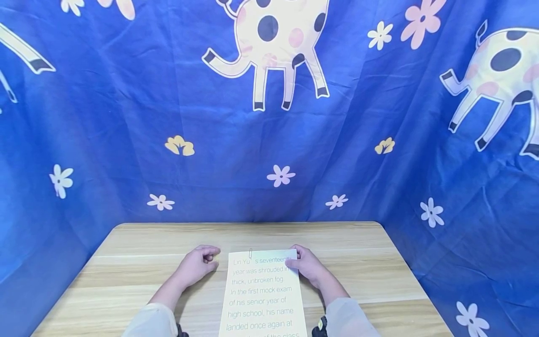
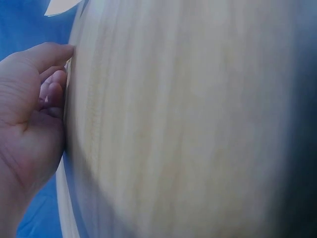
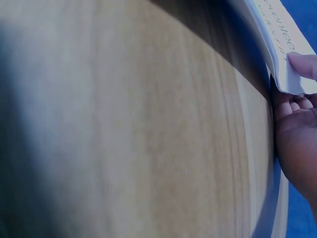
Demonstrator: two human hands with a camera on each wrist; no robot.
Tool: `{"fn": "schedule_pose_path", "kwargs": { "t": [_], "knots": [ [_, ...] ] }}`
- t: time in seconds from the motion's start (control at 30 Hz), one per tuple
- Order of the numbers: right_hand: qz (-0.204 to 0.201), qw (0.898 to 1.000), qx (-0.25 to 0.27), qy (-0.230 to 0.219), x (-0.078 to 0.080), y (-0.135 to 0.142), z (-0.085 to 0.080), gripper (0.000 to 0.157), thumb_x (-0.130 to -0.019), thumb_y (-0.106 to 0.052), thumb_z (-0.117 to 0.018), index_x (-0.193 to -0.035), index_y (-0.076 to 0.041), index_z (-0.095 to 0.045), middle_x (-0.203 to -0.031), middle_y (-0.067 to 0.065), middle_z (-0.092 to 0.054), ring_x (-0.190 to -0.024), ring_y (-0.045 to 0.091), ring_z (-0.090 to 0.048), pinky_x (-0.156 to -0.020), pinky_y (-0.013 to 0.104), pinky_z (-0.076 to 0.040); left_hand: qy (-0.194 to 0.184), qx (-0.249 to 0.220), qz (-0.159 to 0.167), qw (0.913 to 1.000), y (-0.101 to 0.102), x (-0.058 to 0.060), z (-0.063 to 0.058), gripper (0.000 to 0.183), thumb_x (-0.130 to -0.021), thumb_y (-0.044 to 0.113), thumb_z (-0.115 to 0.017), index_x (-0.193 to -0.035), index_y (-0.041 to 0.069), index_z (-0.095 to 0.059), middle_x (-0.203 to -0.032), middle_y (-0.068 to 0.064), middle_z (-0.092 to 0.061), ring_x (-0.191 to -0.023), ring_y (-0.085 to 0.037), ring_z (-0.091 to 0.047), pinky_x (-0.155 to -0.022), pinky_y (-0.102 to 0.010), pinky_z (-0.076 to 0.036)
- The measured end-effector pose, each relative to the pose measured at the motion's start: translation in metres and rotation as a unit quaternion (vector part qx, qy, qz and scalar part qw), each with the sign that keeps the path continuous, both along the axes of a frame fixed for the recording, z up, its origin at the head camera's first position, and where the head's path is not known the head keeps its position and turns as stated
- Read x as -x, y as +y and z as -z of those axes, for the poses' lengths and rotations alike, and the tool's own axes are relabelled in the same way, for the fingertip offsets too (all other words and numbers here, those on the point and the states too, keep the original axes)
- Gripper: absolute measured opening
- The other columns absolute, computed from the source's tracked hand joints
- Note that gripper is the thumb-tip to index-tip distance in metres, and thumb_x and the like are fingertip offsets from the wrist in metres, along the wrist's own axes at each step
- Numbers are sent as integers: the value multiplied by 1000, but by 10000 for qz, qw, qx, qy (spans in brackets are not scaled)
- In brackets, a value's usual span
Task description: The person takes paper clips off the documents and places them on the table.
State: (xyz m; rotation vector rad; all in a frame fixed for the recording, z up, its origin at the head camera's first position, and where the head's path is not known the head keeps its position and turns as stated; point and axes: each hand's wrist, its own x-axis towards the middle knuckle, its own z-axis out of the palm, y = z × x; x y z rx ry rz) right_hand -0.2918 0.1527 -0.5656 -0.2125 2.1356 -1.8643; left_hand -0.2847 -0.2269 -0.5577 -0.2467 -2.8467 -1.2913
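Observation:
A stack of printed paper sheets (image 1: 262,299) lies at the table's front middle, with large English text on top. A paper clip (image 1: 250,253) sits on its top edge, left of the middle. My right hand (image 1: 309,266) grips the upper right corner, thumb on the print and fingers beneath; the right wrist view shows several layers at the corner (image 3: 282,59). To the left of the sheets and apart from them, my left hand (image 1: 197,266) has its fingers curled. A small yellowish thing (image 1: 216,257) shows at its fingertips; its kind is too small to tell.
The light wood-grain table (image 1: 126,262) has rounded far corners. A blue curtain (image 1: 219,187) with cartoon animals and flowers hangs behind it and along both sides. Dark bands (image 1: 321,326) show at both wrists, beside white sleeves (image 1: 349,318).

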Motion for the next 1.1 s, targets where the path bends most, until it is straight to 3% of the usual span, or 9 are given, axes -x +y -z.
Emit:
{"fn": "schedule_pose_path", "kwargs": {
  "t": [0.17, 0.33, 0.53, 0.7, 0.8, 0.97, 1.1],
  "knots": [
    [-27, 10000, -45, 31, 0, 1, 2, 19, -99, 0, -70, -115, 5, -61, -111, 15, -82, -91, 11, -75, -83, 24, -58, -216, -258, -169, 9993, -1, -1, -1, 46, -91, 8, -81, -135, 3, -73, -134, -13, -68, -103, -15, -63, -87, -21, -55],
    [-52, 9999, 81, 36, 1, 1, 4, 21, -98, 2, -69, -116, 7, -60, -108, 12, -81, -90, 11, -74, -83, 23, -58, -522, -553, -475, 9960, -5, -1, -1, 39, -101, 10, -67, -140, 8, -71, -136, -13, -71, -117, -21, -66, -96, -26, -54],
    [-28, 9999, 153, 35, 2, 2, 5, 23, -96, 2, -70, -117, 5, -61, -106, 8, -82, -88, 11, -75, -81, 24, -60, -684, -975, -609, 9910, -7, 1, -4, 42, -105, 11, -63, -147, 7, -64, -141, -17, -70, -123, -25, -65, -88, -21, -56],
    [-63, 9997, 220, 2, 2, 2, 4, 23, -97, 3, -69, -118, 6, -60, -108, 11, -82, -87, 11, -75, -79, 24, -60, -369, -1524, -807, 9843, -3, 0, -7, 59, -105, 4, -58, -162, 8, -44, -155, -21, -56, -131, -31, -61, -86, -19, -59],
    [-72, 9997, 232, -9, 3, 3, 4, 24, -97, 3, -69, -119, 6, -60, -109, 12, -82, -87, 11, -76, -80, 24, -60, -141, -1696, -972, 9806, 0, 0, -11, 61, -105, 1, -56, -163, 10, -42, -155, -19, -53, -131, -29, -59, -87, -18, -58],
    [-43, 9998, 201, 32, 4, 4, 4, 25, -98, 3, -70, -120, 8, -60, -109, 14, -82, -87, 11, -75, -80, 25, -60, 150, -1744, -1172, 9776, 9, 1, -21, 53, -105, 2, -56, -157, 9, -49, -152, -18, -58, -122, -14, -60, -93, -10, -51],
    [-74, 9997, 227, 30, 5, 4, 5, 24, -97, 2, -70, -119, 7, -60, -108, 11, -82, -88, 11, -75, -81, 25, -59, 232, -1882, -1227, 9742, 21, 1, -28, 47, -104, 2, -57, -150, 9, -54, -147, -19, -61, -111, -1, -59, -94, -10, -51]
  ]
}}
